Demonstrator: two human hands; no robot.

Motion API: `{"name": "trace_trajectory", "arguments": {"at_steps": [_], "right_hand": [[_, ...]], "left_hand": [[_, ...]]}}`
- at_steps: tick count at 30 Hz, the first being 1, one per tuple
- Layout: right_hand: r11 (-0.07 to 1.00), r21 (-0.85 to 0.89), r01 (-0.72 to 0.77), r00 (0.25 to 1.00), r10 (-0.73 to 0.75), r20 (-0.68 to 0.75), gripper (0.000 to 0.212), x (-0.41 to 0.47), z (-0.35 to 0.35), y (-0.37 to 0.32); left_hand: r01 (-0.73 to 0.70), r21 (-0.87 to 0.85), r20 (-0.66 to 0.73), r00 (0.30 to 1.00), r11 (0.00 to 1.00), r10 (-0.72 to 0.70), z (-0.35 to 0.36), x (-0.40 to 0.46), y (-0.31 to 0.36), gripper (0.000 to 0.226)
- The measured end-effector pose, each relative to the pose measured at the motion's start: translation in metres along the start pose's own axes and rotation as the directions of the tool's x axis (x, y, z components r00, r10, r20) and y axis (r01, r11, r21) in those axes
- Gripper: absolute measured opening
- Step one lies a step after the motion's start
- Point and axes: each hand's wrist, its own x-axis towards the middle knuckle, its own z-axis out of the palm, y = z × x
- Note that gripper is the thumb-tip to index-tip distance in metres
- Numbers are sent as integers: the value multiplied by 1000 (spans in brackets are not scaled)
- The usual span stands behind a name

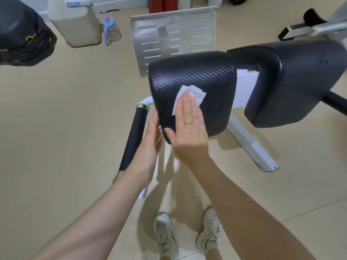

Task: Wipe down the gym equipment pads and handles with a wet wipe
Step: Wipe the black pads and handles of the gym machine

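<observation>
A black textured pad (197, 76) of a white-framed gym machine fills the middle of the view. My right hand (189, 126) lies flat on it, fingers together, pressing a white wet wipe (189, 93) against the pad's surface. My left hand (150, 147) rests with straight fingers against the pad's left edge and holds nothing. A black foam handle (134, 136) with a silver collar runs down just left of that hand. A second, larger black pad (293, 77) sits to the right.
The machine's white leg (249, 145) slants across the beige tiled floor at the right. A white slotted metal plate (174, 40), a blue-lidded bottle (110, 30) and a cream bin (75, 25) stand behind. A black bag (22, 34) is at the upper left. My shoes (165, 235) are below.
</observation>
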Motion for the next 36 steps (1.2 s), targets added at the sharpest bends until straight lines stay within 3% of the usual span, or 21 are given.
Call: {"name": "trace_trajectory", "arguments": {"at_steps": [7,10,19,21,24,26,28,31,34,36], "right_hand": [[972,-23,235,972,-234,26,62,-32,10,13],[981,-42,189,982,-188,12,56,-35,6,45],[995,-94,44,986,-28,163,63,-39,0,105],[999,-3,46,980,-44,195,64,-43,4,90],[968,212,132,952,-183,244,66,-50,12,55],[921,338,193,950,-262,171,61,-62,20,31],[883,434,177,968,-237,88,53,-75,26,12],[849,518,103,981,-172,86,57,-81,28,1],[935,344,89,975,-152,160,52,-84,27,18],[984,179,-18,978,-20,206,55,-89,24,39]], "left_hand": [[35,-35,-135,990,999,-39,14,2,-11,50],[-23,34,-138,990,999,28,20,0,-13,52],[36,41,-300,954,999,-23,32,2,-17,45],[27,48,-309,951,998,-11,37,2,-17,43],[22,58,-328,945,998,-1,42,5,-16,30],[24,65,-325,946,998,-2,41,5,-18,27],[34,66,-325,946,997,-10,37,5,-23,26],[29,65,-304,953,997,-7,34,4,-27,36],[-23,87,-269,962,996,46,35,4,-27,43],[-27,96,-257,965,995,51,35,5,-28,47]]}}
